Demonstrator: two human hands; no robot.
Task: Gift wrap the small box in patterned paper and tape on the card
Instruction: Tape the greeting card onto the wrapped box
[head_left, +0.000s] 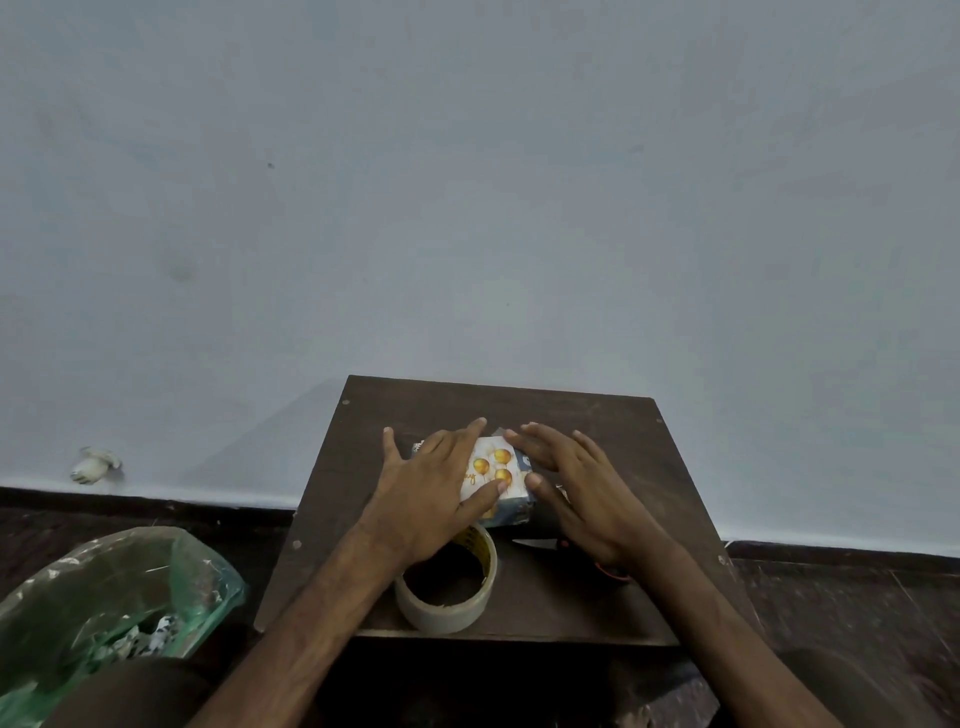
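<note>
Wrapped box (511, 512): lower centre of frame, on board (597, 415), card (493, 462) on top. Left hand (431, 488): fingers flat, pressing card. Right hand (576, 478): fingers straight, against box's right side. Tape roll (447, 597): just below box, nearer left hand.

Card (493, 465) lettering partly covered by the left hand (431, 486). Scissors (537, 543) mostly hidden under the right hand (584, 491). Green bag (104, 587) cut off at left edge.

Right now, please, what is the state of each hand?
Left hand: open, pressing the card on the wrapped box.
Right hand: open, holding nothing, beside the box.
</note>
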